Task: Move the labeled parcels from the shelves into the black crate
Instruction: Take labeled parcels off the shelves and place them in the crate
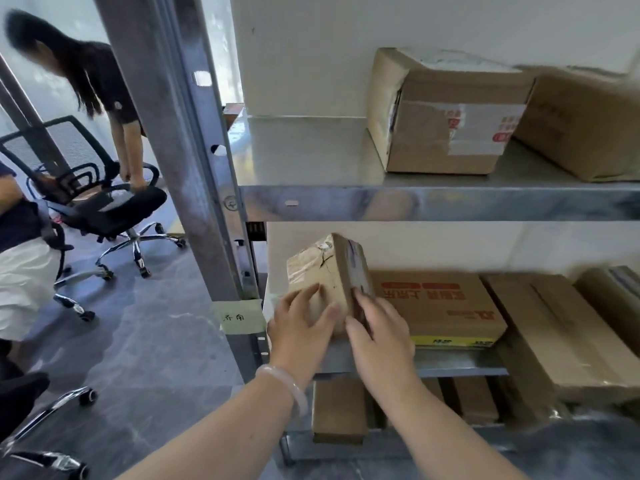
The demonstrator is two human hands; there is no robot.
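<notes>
steel shelf (460, 362), left end: tilted parcel (325, 268) pressed between left hand (298, 327) and right hand (377, 337), fingers straight, evidently for lifting out.

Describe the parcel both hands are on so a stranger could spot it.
Find the metal shelf rack, its middle shelf, left end by the upright post. There stands a small tape-wrapped brown parcel, with the left hand and right hand pressed on it. Unlike the flat red-printed box beside it, it stands tilted on end.

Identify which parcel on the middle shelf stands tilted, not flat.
The small taped parcel at the left end of the shelf, between the left hand and right hand; its neighbours lie flat.
</notes>
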